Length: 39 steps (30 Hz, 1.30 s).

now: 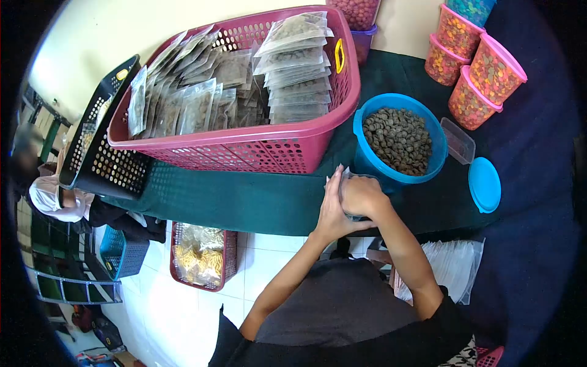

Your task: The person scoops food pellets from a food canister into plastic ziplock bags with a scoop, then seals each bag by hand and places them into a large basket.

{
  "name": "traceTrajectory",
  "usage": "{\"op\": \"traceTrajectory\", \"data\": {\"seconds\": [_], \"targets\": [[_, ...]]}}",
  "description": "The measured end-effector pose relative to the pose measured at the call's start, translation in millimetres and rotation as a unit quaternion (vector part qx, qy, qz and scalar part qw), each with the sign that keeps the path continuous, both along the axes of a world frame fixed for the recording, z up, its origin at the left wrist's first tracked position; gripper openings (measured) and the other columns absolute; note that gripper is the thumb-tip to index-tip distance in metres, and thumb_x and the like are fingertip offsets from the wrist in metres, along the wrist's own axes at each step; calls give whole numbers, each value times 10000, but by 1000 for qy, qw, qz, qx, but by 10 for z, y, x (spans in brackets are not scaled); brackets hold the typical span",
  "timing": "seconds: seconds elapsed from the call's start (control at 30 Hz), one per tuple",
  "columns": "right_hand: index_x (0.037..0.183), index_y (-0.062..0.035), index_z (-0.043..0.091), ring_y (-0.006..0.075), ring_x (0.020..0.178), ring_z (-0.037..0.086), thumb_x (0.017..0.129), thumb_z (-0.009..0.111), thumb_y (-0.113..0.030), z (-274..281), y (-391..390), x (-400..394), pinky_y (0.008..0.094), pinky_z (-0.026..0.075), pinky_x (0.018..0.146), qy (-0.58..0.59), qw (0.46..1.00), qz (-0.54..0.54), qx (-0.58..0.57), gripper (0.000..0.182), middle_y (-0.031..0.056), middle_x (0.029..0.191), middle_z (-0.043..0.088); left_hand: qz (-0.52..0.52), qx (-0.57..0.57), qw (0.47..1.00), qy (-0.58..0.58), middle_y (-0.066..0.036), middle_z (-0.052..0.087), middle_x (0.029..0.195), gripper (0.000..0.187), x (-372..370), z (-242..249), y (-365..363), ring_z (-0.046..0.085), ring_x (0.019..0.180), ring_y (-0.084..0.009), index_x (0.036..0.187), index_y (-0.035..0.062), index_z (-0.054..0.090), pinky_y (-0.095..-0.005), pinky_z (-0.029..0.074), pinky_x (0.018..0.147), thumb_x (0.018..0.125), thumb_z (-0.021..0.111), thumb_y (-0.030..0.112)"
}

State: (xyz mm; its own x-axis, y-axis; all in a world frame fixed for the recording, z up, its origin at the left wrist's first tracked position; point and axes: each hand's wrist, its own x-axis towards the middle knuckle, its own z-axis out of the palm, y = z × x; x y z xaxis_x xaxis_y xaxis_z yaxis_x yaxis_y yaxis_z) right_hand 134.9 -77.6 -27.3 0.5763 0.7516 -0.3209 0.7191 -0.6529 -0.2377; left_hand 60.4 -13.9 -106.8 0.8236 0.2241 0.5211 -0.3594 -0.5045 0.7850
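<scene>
At the table's near edge, my left hand [332, 208] is wrapped round the side of a clear plastic bag [347, 174], with the thumb stretched underneath. My right hand [361, 197] is curled over the same bag, its fingers turned down and mostly hidden. What lies under that palm cannot be made out. Just beyond my hands stands a blue tub [396, 173], filled with small dark brown discs [398, 140]. To the left, a large pink basket [244, 150] holds many flat packets [299, 67] of similar brown pieces, stacked and standing in rows.
A blue lid [485, 185] and a clear plastic box [458, 140] lie right of the tub. Stacked tubs of colourful sweets [474, 98] stand behind. A black basket [110, 147] is far left. Below are a floor basket [202, 257], empty bags [449, 263] and another person [61, 199].
</scene>
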Motion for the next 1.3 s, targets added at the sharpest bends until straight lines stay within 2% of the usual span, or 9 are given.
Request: {"op": "traceTrajectory", "data": {"seconds": [0.1, 0.2, 0.3, 0.47, 0.67, 0.77, 0.97, 1.07, 1.3], "targets": [[841, -25, 610, 292, 815, 603, 707, 473, -193, 8, 53, -46, 401, 471, 685, -8, 1000, -3, -20, 255, 168, 892, 610, 32, -18, 998, -50, -253, 279, 1298, 1216, 30, -117, 0, 351, 1175, -333, 1305, 23, 70, -407, 272, 977, 406, 849, 277], [819, -25, 609, 285, 780, 608, 692, 491, -172, -58, 28, -82, 398, 472, 668, -17, 1000, 3, -1, 227, 160, 839, 616, 46, -116, 991, -54, -235, 339, 1259, 1087, 32, -195, -65, 366, 1156, -335, 1263, -29, 180, -422, 240, 988, 434, 829, 241], [609, -14, 587, 327, 655, 594, 671, 523, -139, 47, -123, -157, 416, 456, 568, -71, 992, 52, 94, 153, 176, 677, 598, 47, -63, 996, -48, -235, 381, 1225, 1061, 12, -174, -4, 388, 1121, -343, 1259, -39, 193, -417, 267, 970, 449, 822, 232], [680, -34, 600, 297, 631, 589, 706, 554, -170, 783, -585, -309, 373, 456, 541, -69, 990, 108, 65, 146, 160, 676, 593, 45, -65, 997, 0, -247, 372, 1211, 1107, -50, -164, 15, 400, 1098, -352, 1266, -41, 180, -420, 303, 943, 430, 834, 275], [770, -48, 609, 265, 620, 579, 733, 581, -166, 1202, -1169, -95, 340, 453, 532, 21, 956, 95, 276, 127, 120, 661, 582, 57, -28, 998, -32, -242, 368, 1210, 1136, -9, -149, -12, 393, 1107, -347, 1263, -33, 176, -419, 313, 938, 407, 846, 300], [845, -28, 626, 244, 611, 561, 717, 609, -101, 1296, -1454, 45, 318, 435, 538, 26, 944, -21, 329, 148, 120, 680, 564, 55, -23, 998, -9, -228, 363, 1224, 1119, -20, -183, -30, 365, 1131, -347, 1251, -36, 186, -439, 237, 983, 420, 837, 333], [841, 27, 608, 231, 684, 556, 729, 571, -42, 987, -1639, 755, 292, 421, 611, -144, 875, -227, 402, 137, 134, 759, 556, 73, -71, 995, 5, -238, 314, 1264, 1146, -70, -147, -54, 361, 1152, -320, 1269, -29, 154, -424, 256, 977, 423, 845, 317], [844, 35, 604, 242, 675, 549, 738, 557, -36, 728, -1651, 1132, 293, 416, 596, -171, 882, -189, 397, 135, 127, 763, 557, 76, -98, 992, 17, -234, 294, 1274, 1200, -73, -158, -47, 379, 1139, -296, 1292, 0, 100, -402, 308, 957, 410, 856, 303], [854, -53, 625, 201, 822, 510, 720, 594, -103, 464, -1571, 1729, 368, 289, 860, -185, 932, -73, 303, 145, 52, 784, 566, 87, -100, 989, 71, -255, 339, 1235, 1222, -113, 89, -51, 388, 1134, -325, 1293, 4, 77, -417, 334, 939, 398, 861, 284]]}}
